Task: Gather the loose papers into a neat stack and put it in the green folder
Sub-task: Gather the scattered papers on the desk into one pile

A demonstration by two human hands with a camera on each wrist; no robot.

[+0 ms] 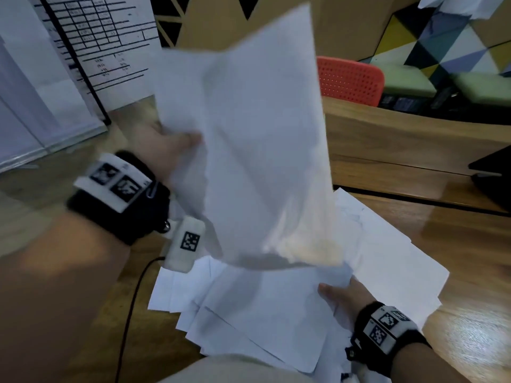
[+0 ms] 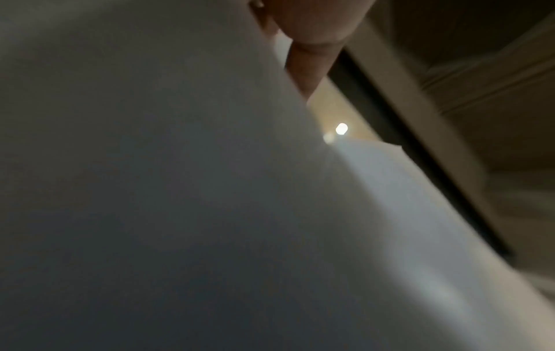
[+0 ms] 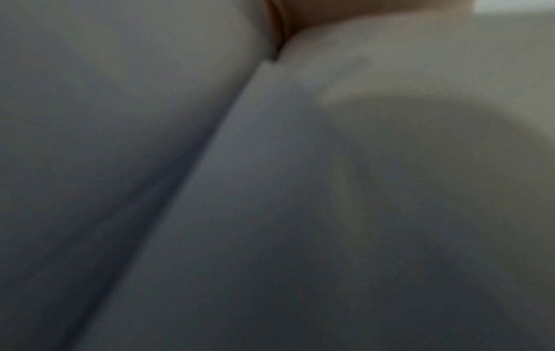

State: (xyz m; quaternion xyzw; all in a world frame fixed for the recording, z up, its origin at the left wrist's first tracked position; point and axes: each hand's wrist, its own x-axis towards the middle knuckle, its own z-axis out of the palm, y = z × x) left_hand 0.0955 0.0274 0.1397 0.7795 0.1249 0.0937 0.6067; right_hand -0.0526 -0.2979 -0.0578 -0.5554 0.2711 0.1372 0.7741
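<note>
Loose papers split between a raised bundle and a fanned heap

Loose papers [image 1: 249, 308] lie fanned and skewed on the wooden desk [image 1: 456, 272] at its near edge, some overhanging toward the person. Above them the left hand [image 1: 166, 150] pinches a raised bundle [image 1: 243, 139] by one side edge, thumb on the front; the sheets hang blurred and sagging. The right hand [image 1: 338, 295] lies on the heap with the thumb on top; its fingers are hidden under the sheets, so I cannot tell how far it is closed or whether it grips anything. Both wrist views show little beyond grey paper.

Risks, as I judge them: held by one edge only, the bundle could shed or crease sheets if swung. Sliding the heap could push its overhanging sheets off the desk. Dropping the bundle onto a crooked heap would leave corners out, making a neat stack harder. No green folder is visible, so the stack may have to be carried some way, and it could fan apart.
</note>
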